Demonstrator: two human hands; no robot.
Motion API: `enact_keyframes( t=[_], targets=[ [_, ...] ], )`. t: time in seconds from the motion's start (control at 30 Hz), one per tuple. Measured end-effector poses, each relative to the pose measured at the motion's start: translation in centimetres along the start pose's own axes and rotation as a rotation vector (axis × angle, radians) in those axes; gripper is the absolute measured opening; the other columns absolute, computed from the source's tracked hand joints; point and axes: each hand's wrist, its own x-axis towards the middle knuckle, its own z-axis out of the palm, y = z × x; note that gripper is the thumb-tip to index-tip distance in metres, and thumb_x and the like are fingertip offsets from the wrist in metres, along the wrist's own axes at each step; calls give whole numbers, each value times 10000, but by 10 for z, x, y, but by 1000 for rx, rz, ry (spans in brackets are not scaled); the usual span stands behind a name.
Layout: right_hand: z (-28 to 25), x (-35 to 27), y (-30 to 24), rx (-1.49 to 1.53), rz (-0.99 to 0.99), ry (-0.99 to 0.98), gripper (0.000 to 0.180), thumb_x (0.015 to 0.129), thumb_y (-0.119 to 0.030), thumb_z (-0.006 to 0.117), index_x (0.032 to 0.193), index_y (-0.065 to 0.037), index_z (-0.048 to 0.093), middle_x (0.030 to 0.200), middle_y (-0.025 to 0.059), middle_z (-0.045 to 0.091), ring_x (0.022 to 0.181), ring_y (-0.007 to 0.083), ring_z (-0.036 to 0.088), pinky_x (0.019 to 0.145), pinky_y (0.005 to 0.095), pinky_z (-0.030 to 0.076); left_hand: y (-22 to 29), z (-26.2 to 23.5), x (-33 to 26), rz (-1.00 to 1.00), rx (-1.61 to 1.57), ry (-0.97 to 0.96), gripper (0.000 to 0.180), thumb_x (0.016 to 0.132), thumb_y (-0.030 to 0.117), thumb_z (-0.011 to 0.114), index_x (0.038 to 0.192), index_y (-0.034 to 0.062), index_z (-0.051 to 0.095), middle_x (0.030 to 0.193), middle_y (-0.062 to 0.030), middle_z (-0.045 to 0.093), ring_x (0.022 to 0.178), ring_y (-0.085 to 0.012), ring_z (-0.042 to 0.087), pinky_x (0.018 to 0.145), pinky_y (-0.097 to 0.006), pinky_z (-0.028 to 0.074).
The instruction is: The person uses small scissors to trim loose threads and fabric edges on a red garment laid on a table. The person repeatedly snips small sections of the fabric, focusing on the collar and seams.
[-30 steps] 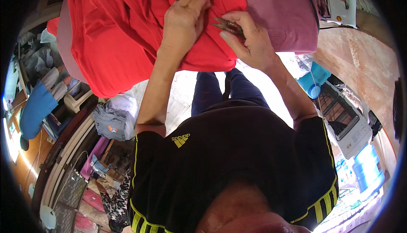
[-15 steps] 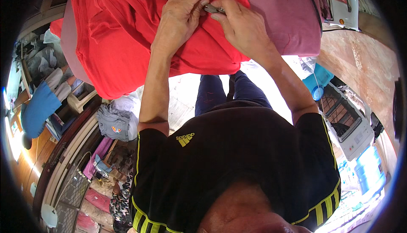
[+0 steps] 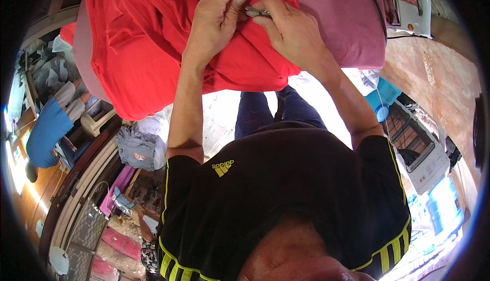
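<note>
Red cloth (image 3: 148, 61), apparently a garment, lies in folds over a padded mauve surface (image 3: 347, 20). Above it, my left hand (image 3: 217, 18) is closed in a pinch, thumb against bent fingers; what sits between the fingertips is hidden. Just right of it, my right hand (image 3: 293, 28) grips small metal snips (image 3: 254, 12) between thumb and forefinger. The tip of the snips points left, close beside my left thumb. Much of the tool is covered by my right fingers.
A white appliance (image 3: 412, 5) stands at the upper right, with a dark cord (image 3: 376, 0) crossing the mauve surface. Lower right are a white-framed box (image 3: 426, 171) and a blue water bottle (image 3: 443, 204). A grey bag (image 3: 137, 148) lies at left. Other people are partly visible at left.
My left hand has shifted slightly left, its fingertips a little farther from the snips. My right hand stays nearly still. At lower left, another person's arm has moved.
</note>
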Motion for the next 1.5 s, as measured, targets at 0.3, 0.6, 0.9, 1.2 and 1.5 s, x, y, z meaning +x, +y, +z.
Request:
enact_keyframes(
  t=[0.3,0.6,0.9,1.2,1.5],
  targets=[
    [-7,-13,24,342,-51,67,239,968,-168,628,1175,-57,585,1016,164,722,974,343,711,827,428,558,3,-2,-16,-132,78,90,123,970,42,641,1082,8,678,900,-60,673,755,-121,652,690,-255,530],
    [-13,1,17,136,-126,-14,221,970,-196,621,1136,-56,579,1039,164,717,979,351,700,822,464,549,5,5,-15,-1,475,98,112,840,-40,672,947,-6,671,940,-181,667,795,-350,663,693,-395,528],
    [-18,16,4,-113,-125,-110,172,982,-191,604,1091,-65,560,994,120,718,913,350,686,774,455,534,7,7,-15,59,362,142,145,855,-83,625,973,2,618,904,-161,645,802,-363,646,700,-402,512],
    [-24,16,12,6,-186,-129,169,974,-161,603,1093,-45,572,949,145,704,903,363,678,777,449,519,-1,8,-12,104,305,178,148,877,-46,627,980,60,619,893,-128,632,762,-353,641,652,-410,514],
    [-13,13,3,24,-99,-93,184,979,-161,594,1127,-55,572,985,136,702,922,355,680,790,439,514,-8,0,-17,69,220,129,51,971,-3,609,1017,18,617,839,-29,603,682,-94,561,620,-246,481]
  ],
)
